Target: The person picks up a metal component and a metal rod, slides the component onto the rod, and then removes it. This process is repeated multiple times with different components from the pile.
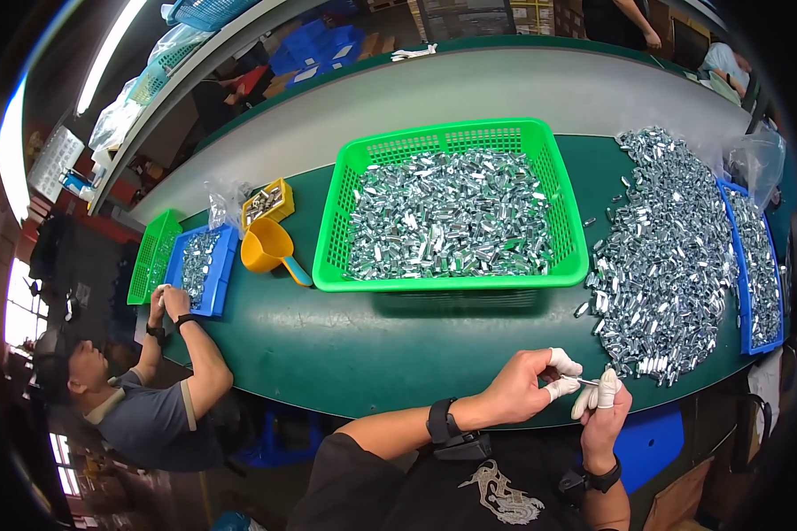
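Hands meet at five o'clock over the green desk (pixel 345 354). I see my left hand (pixel 524 385) and right hand (pixel 604 409), fingertips capped white, pinching one small metal part (pixel 583 380) between them. Loose silver parts (pixel 664 257) are heaped at three o'clock; a green basket (pixel 452 281) of them sits at twelve.

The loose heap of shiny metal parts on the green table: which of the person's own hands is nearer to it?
Right. The right hand sits just below the loose heap of shiny metal parts, at its near edge. The left hand is farther left over bare green table.
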Motion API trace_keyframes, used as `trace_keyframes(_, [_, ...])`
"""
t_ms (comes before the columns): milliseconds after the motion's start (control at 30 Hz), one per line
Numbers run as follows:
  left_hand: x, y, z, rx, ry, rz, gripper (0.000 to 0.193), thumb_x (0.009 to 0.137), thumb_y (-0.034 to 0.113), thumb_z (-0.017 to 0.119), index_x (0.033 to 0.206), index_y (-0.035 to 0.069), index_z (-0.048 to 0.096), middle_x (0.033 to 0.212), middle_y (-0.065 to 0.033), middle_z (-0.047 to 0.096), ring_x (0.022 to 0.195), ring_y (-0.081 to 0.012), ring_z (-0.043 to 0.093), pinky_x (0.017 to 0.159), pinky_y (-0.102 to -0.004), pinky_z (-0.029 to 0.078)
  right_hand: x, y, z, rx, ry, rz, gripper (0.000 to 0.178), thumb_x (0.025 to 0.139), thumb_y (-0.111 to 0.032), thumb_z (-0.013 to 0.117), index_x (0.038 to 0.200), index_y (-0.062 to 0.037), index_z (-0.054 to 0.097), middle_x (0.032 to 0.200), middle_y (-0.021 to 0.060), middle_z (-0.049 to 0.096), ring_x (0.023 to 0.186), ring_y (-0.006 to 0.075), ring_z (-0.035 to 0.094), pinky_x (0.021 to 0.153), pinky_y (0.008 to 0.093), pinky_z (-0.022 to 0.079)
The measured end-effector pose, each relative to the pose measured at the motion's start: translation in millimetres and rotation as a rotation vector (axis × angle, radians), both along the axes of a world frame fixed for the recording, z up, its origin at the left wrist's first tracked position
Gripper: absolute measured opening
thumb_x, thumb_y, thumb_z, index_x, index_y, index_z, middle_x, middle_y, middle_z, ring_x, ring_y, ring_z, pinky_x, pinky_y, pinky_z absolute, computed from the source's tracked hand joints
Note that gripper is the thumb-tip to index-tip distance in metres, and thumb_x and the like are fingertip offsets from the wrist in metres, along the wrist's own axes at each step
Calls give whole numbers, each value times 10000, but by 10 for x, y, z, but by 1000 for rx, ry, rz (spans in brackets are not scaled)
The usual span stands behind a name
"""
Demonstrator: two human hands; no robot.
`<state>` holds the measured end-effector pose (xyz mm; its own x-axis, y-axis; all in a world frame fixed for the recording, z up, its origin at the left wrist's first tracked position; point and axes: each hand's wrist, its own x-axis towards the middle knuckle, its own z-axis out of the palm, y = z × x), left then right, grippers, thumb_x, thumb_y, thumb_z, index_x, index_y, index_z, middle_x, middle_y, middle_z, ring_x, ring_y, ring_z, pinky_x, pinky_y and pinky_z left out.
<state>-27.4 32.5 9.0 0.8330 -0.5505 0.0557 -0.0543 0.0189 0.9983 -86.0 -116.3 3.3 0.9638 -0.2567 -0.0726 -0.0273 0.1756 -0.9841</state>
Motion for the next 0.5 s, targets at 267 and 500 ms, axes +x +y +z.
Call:
trace_keyframes(267, [20,-21,-23,-44,206,-93,160,805,99,634,928,3,597,809,-70,626,692,-123,583,644,-259,473,-31,-45,-23,37,-11,35,438,955,-269,368,560,-80,373,451,6,418,368,73,396,354,206,250])
trace_keyframes(500, [-33,-200,-32,-122,125,-102,169,816,82,614,956,-2,570,818,-70,621,702,-135,586,639,-269,473,-68,-70,-10,-2,51,54,410,950,-276,378,598,-70,425,477,4,465,381,58,400,359,191,259])
